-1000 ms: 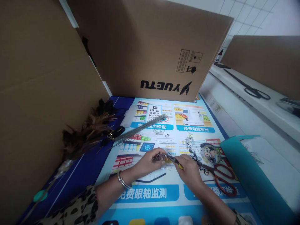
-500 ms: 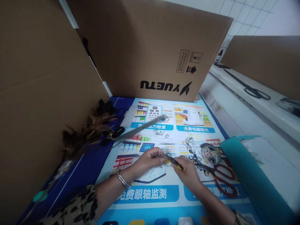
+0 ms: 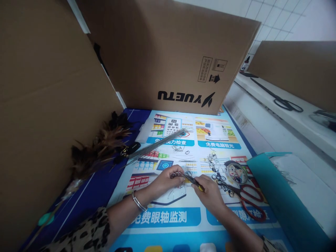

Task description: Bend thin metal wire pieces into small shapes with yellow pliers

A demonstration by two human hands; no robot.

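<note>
Between thumb and fingers, my left hand (image 3: 169, 180) pinches a small bent wire piece (image 3: 179, 174) with loops; its exact shape is partly hidden by the fingers. My right hand (image 3: 208, 191) is wrapped round pliers (image 3: 194, 182) with dark jaws and a yellow-marked handle. The jaws point left and meet the wire close to my left fingertips. Below my hands lie a few bent wire bits (image 3: 172, 193). Beyond them a bundle of straight thin wires (image 3: 160, 143) lies slanting across the printed sheet, near a small heap of bent wires (image 3: 178, 148).
Red-handled scissors (image 3: 252, 201) lie right of my hand, beside a roll of clear tape (image 3: 236, 172) and several black-and-silver wire loops (image 3: 211, 161). A teal box (image 3: 278, 189) stands at the right. Brown feathers (image 3: 99, 140) are at the left; cardboard (image 3: 168, 52) walls the back.
The pliers' tips have shifted very slightly at the wire. Both hands otherwise stay in nearly the same place, with the same hold.
</note>
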